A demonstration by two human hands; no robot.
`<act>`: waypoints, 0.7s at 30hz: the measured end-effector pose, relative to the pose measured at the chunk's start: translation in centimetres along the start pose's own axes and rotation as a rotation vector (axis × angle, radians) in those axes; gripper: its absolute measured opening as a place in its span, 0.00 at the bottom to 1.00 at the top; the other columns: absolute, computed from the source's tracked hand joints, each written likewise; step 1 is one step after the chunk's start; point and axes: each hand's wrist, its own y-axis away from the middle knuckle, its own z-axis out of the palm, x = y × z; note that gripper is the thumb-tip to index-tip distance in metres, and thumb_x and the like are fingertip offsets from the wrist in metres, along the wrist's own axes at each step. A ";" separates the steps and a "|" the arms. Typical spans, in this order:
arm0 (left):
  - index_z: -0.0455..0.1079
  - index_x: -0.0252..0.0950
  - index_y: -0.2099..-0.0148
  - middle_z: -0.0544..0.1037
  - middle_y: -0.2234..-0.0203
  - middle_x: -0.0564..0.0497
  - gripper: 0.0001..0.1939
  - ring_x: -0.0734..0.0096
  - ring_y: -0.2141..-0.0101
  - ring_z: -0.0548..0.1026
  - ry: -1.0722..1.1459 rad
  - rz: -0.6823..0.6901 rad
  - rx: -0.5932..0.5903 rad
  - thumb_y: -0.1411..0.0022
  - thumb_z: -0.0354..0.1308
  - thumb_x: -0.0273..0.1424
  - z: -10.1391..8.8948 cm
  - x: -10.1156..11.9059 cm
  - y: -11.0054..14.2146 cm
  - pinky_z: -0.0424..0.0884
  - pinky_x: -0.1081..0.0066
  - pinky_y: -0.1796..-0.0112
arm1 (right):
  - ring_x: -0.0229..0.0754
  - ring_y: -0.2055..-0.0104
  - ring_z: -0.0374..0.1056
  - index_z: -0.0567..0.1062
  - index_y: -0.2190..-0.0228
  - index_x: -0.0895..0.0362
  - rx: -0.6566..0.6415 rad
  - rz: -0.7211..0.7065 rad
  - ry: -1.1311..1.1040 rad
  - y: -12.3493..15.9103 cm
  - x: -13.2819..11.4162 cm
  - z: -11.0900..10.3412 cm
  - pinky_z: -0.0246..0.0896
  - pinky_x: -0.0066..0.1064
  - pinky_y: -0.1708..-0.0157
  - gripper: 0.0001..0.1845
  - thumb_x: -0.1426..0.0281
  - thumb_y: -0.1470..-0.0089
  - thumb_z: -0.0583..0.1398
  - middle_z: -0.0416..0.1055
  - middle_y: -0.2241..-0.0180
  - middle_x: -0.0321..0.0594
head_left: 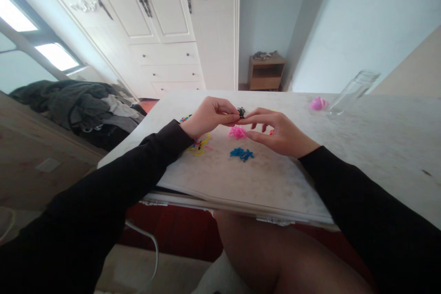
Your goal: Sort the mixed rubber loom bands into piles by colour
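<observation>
Your left hand (212,117) seems to pinch the small black bundle (241,112), which sits between your hands. Your right hand (278,134), loosely spread, is just to its right.

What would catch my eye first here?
Probably the bright pink pile on the pale table, close to the left hand and right hand, with a vivid blue pile nearer the person. A small black clump shows where the hands come together. Farther right, a rounded pink-purple object sits beside a clear glass vessel.
</observation>
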 end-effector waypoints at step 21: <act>0.77 0.32 0.62 0.85 0.70 0.46 0.19 0.64 0.67 0.87 -0.012 0.023 0.194 0.46 0.78 0.39 -0.6 -0.5 -0.6 0.85 0.64 0.59 | 0.48 0.58 0.75 0.86 0.65 0.56 0.323 0.025 0.141 -0.3 0.6 -0.4 0.66 0.37 0.64 0.11 0.68 0.39 0.61 0.83 0.61 0.46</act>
